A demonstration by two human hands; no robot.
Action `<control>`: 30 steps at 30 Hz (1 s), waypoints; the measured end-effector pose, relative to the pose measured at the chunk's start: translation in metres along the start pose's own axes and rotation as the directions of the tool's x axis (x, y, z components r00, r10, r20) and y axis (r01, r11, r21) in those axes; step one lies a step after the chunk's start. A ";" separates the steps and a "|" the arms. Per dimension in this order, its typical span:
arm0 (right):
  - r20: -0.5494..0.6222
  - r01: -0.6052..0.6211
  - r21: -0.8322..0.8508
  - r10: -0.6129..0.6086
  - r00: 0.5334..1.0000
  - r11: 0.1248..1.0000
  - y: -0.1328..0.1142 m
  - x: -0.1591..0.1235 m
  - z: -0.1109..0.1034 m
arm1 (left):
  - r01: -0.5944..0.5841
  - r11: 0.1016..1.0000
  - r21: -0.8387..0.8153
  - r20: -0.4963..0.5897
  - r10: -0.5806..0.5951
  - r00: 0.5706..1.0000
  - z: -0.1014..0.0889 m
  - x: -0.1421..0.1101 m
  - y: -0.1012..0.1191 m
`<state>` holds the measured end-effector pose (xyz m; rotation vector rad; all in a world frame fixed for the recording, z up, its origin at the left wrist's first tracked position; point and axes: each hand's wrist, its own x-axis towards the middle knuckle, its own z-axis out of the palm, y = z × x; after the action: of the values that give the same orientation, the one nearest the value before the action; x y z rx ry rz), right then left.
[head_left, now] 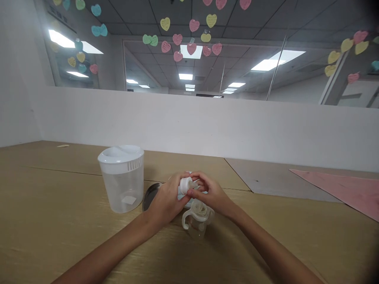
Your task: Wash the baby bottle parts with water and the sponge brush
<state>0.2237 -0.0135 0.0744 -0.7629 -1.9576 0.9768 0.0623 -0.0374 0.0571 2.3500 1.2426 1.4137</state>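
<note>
My left hand [167, 201] and my right hand [211, 193] meet in the middle of the view, on a small white plastic bottle [185, 185] lying on its side. My left hand grips its capped end, and my right fingertips pinch near the narrow tip, which is partly hidden. Just below my hands stands a clear baby bottle [197, 225] with pale twin handles. To the left is a translucent plastic pitcher [122, 189] with a white lid. A dark round lid [149, 196] is partly hidden behind my left hand.
Everything stands on a tan wooden tabletop [71, 189]. A grey board [266, 177] and a pink paper sheet [340, 189] lie to the right. A white wall [177, 122] runs behind, with paper hearts on glass above it.
</note>
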 end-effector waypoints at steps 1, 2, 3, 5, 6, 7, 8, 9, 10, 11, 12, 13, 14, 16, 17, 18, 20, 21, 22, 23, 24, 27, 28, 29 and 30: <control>-0.017 0.009 -0.022 -0.009 1.000 1.000 0.001 0.000 0.001 | -0.042 0.999 0.023 0.004 0.042 0.999 0.001 0.000 -0.001; -0.037 0.015 -0.032 -0.016 0.999 0.999 0.002 0.000 0.002 | -0.083 0.996 0.043 0.005 0.083 0.997 0.002 0.000 -0.002; -0.055 0.017 -0.025 -0.019 0.998 1.000 0.003 0.001 0.002 | -0.121 0.991 0.058 0.001 0.121 0.993 0.002 0.000 -0.003; -0.072 0.008 0.041 -0.005 0.997 0.999 0.005 0.001 0.002 | -0.169 0.983 0.073 -0.009 0.170 0.985 0.003 -0.001 -0.004; -0.066 0.001 0.082 0.004 0.998 0.997 0.005 0.001 0.002 | -0.182 0.981 0.074 -0.015 0.183 0.983 0.003 -0.001 -0.004; -0.050 -0.005 0.116 0.011 0.999 0.993 0.005 0.001 0.001 | -0.190 0.979 0.072 -0.022 0.192 0.981 0.002 -0.001 -0.004; -0.030 -0.008 0.139 0.012 0.999 0.990 0.004 0.001 0.000 | -0.197 0.978 0.067 -0.028 0.200 0.979 0.002 -0.001 -0.004; -0.009 -0.009 0.148 0.010 1.000 0.989 0.002 0.001 -0.001 | -0.206 0.977 0.062 -0.042 0.208 0.977 0.002 -0.002 -0.004; 0.009 -0.007 0.147 0.006 1.000 0.989 0.000 0.000 -0.003 | -0.214 0.975 0.057 -0.057 0.217 0.974 0.003 -0.002 -0.005; 0.026 -0.004 0.142 0.001 1.000 0.990 -0.001 0.000 -0.004 | -0.224 0.973 0.052 -0.070 0.227 0.971 0.003 -0.003 -0.006; 0.043 -0.003 0.142 -0.003 0.999 0.990 -0.003 0.000 -0.005 | -0.231 0.972 0.047 -0.079 0.234 0.969 0.003 -0.003 -0.007; 0.058 -0.003 0.147 -0.006 0.998 0.989 -0.004 -0.001 -0.006 | -0.235 0.971 0.043 -0.088 0.238 0.967 0.004 -0.004 -0.009; 0.074 -0.002 0.156 -0.009 0.997 0.988 -0.004 -0.001 -0.007 | -0.238 0.970 0.039 -0.095 0.241 0.966 0.005 -0.004 -0.010; 0.107 0.000 0.171 -0.018 0.994 0.985 -0.004 -0.001 -0.009 | -0.244 0.969 0.037 -0.103 0.247 0.964 0.005 -0.004 -0.013; 0.121 -0.001 0.171 -0.020 0.993 0.985 -0.004 -0.001 -0.010 | -0.248 0.968 0.038 -0.102 0.251 0.963 0.005 -0.004 -0.014; 0.132 -0.002 0.164 -0.020 0.991 0.986 -0.003 -0.001 -0.010 | -0.248 0.968 0.040 -0.092 0.251 0.964 0.005 -0.003 -0.014; 0.145 0.002 0.132 -0.022 0.989 0.991 -0.002 -0.001 -0.011 | -0.227 0.973 0.039 -0.048 0.229 0.972 0.003 -0.002 -0.014; 0.143 0.009 0.107 -0.025 0.989 0.994 -0.001 0.000 -0.011 | -0.210 0.977 0.035 -0.023 0.211 0.977 0.001 -0.001 -0.013; 0.132 0.020 0.080 -0.031 0.991 0.997 0.000 0.000 -0.011 | -0.193 0.981 0.029 -0.002 0.194 0.981 0.000 0.000 -0.012; 0.110 0.038 0.057 -0.045 0.993 0.998 0.002 0.001 -0.011 | -0.180 0.983 0.021 0.014 0.179 0.984 -0.002 0.001 -0.011; 0.081 0.062 0.043 -0.066 0.995 0.997 0.004 0.001 -0.011 | -0.169 0.986 0.011 0.023 0.169 0.985 -0.003 0.002 -0.010; 0.003 0.137 0.050 -0.137 0.991 0.989 0.008 0.003 -0.011 | -0.146 0.989 -0.024 0.025 0.147 0.989 -0.004 0.004 -0.009; -0.009 0.154 0.057 -0.154 0.988 0.986 0.008 0.004 -0.011 | -0.137 0.990 -0.035 0.020 0.137 0.990 -0.003 0.004 -0.009; -0.018 0.160 0.058 -0.159 0.987 0.985 0.008 0.004 -0.010 | -0.127 0.991 -0.046 0.013 0.127 0.992 -0.003 0.004 -0.010; -0.029 0.152 0.053 -0.151 0.988 0.987 0.007 0.004 -0.010 | -0.116 0.992 -0.057 0.003 0.116 0.993 -0.002 0.004 -0.010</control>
<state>0.2315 -0.0030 0.0735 -0.5839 -1.9287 0.9210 0.0559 -0.0285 0.0555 2.4220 1.0657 1.4535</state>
